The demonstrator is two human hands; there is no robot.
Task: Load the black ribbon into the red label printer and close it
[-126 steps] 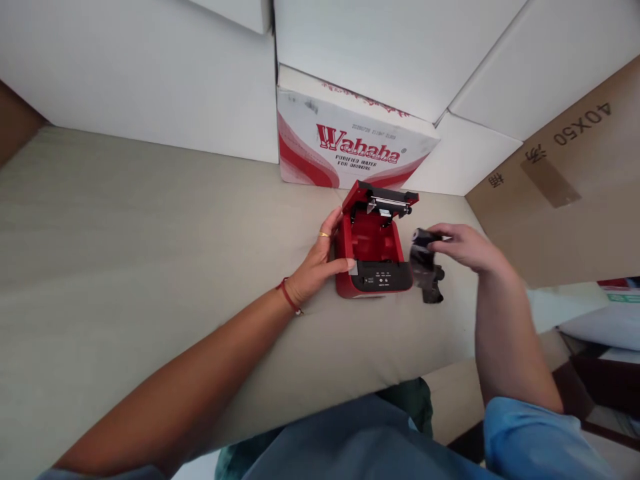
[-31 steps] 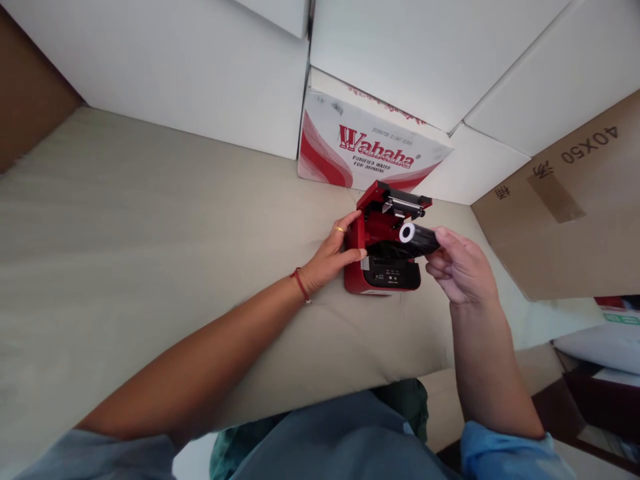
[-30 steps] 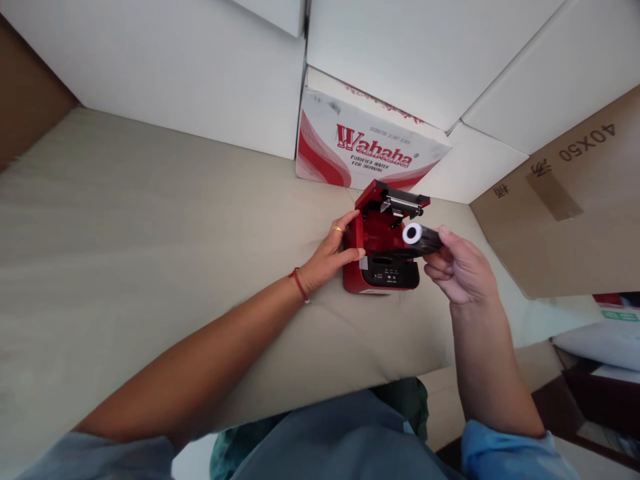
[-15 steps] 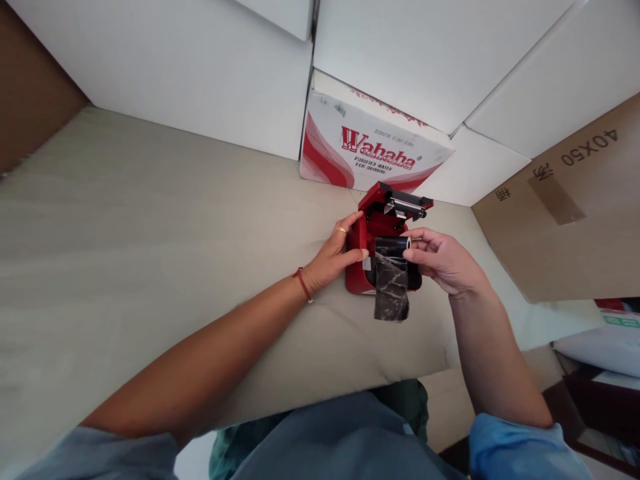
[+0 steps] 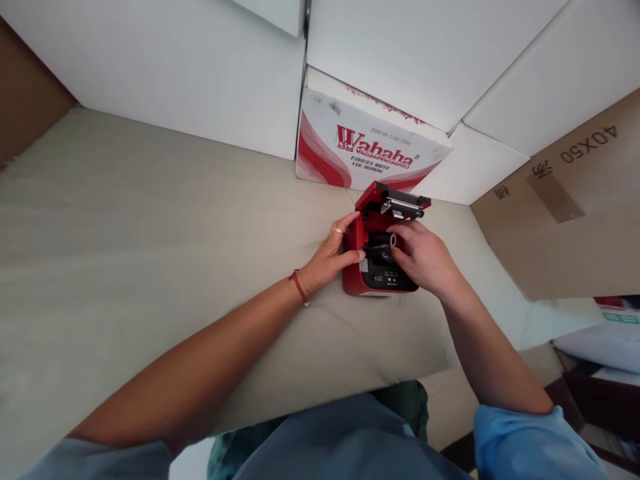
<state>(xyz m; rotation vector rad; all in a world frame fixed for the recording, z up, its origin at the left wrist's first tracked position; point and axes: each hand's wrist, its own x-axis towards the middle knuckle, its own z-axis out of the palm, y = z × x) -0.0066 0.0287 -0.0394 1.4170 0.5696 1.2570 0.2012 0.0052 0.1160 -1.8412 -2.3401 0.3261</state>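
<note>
A small red machine that looks like a label printer [image 5: 353,283] stands on the pale surface with its lid [image 5: 371,195] raised. My left hand [image 5: 327,261] grips the machine's left side, thumb on the front part and fingers toward the back. Inside the open body is a roll of black film [image 5: 380,239] with a pale hollow core facing right. My right hand [image 5: 424,257] reaches in from the right and pinches the roll at that end. Loose black film [image 5: 381,254] hangs folded below the roll. The fingertips of my right hand are partly hidden.
A white and red Wahaba-style water carton [image 5: 373,150] stands just behind the machine, against white cabinet panels [image 5: 200,73]. To the right leans a large brown cardboard box [image 5: 575,207]. The padded pale surface [image 5: 175,220] stretches to the left.
My right hand has moved left and slightly back, bringing the black film roll deeper into the machine. The loose film no longer hangs over the front. My left hand stays on the machine.
</note>
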